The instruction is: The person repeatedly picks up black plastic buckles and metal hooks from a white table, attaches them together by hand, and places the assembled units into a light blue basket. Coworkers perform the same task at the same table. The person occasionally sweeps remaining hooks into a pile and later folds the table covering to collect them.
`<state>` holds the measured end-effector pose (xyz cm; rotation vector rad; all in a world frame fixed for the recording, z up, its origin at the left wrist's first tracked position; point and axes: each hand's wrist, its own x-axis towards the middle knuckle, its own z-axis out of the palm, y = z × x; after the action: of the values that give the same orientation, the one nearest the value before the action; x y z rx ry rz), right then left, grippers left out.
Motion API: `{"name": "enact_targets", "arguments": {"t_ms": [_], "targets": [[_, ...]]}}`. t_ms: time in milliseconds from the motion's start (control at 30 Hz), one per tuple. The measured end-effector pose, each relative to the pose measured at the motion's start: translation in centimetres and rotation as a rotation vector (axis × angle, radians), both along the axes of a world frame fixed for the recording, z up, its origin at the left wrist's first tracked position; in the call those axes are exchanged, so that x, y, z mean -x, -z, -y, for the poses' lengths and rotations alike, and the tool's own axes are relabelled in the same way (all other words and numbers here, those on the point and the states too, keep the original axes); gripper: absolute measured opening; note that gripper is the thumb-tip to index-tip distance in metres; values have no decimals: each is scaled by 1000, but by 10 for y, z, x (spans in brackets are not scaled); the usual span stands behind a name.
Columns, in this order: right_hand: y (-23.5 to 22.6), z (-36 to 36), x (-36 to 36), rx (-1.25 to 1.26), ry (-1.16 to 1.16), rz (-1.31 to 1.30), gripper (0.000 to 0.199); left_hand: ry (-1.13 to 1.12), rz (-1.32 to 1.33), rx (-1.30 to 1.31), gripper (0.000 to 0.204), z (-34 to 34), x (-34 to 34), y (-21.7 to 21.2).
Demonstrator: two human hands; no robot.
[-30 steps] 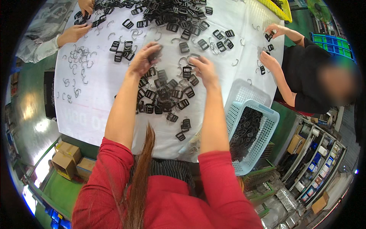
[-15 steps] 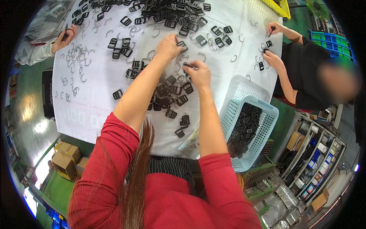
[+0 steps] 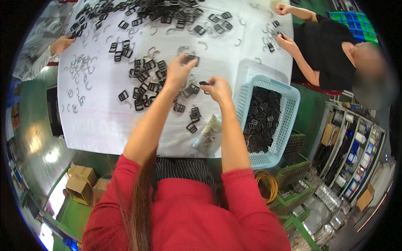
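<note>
My left hand, slightly smeared by motion, is closed on a black slotted buckle at its fingertips. Just to its right, my right hand pinches a small black piece; its exact shape is hidden by the fingers. Beneath and beside my hands lies a loose pile of black buckles, with thin curved metal clips among them. A few more buckles rest nearer to me on the white table cover.
A light-blue basket full of black pieces stands at the table's right edge. Near it lies a clear bag. A big buckle heap is at the far side. Co-workers' hands work at right and left.
My left hand has lifted away from the tabletop buckles with one in its fingers. My right hand keeps its black piece. The whole view has shifted. The left co-worker's hand has moved.
</note>
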<state>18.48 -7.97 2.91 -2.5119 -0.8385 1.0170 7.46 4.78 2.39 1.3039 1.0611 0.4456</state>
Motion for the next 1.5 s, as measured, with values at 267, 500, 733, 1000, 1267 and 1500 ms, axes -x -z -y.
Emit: {"name": "enact_targets", "arguments": {"t_ms": [267, 500, 733, 1000, 1267, 1500], "targets": [[-109, 199, -71, 46, 400, 341, 41, 310, 295, -148, 44, 177, -74, -95], [-78, 131, 3, -500, 69, 560, 16, 161, -297, -550, 38, 153, 65, 6], [34, 69, 95, -79, -139, 172, 44, 383, -566, -656, 35, 198, 116, 36], [36, 64, 51, -239, 2, -30, 22, 121, 317, 646, 29, 131, 169, 32], [38, 60, 111, -110, -110, -27, 33, -93, -386, -272, 29, 10, 122, 26], [6, 65, 51, -525, 678, -1035, 19, 110, -658, -571, 34, -46, 74, 43]]}}
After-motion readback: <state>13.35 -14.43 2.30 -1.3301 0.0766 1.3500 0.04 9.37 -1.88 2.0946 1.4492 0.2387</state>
